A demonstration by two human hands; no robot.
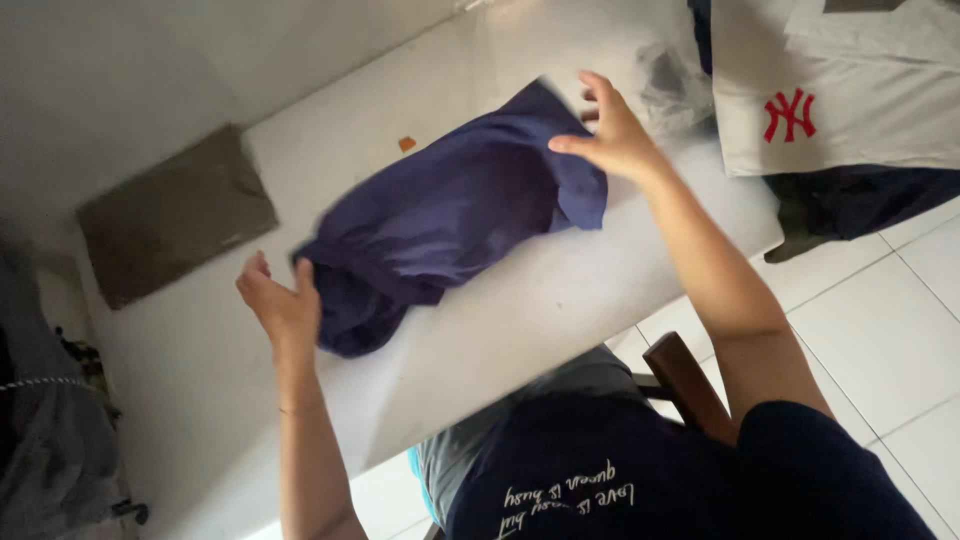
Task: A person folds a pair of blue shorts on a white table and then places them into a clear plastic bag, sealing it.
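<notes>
A dark navy garment lies bunched across the white table. My left hand is at the garment's near left end, fingers spread, touching the cloth edge. At the far right end, my right hand hovers with fingers apart, its thumb against the folded corner. Whether either hand truly grips the cloth is blurred by motion.
A folded brown garment lies at the table's left. A white garment with a red emblem lies over dark clothes at the top right. A crumpled clear plastic bag sits behind my right hand. A wooden chair arm shows below.
</notes>
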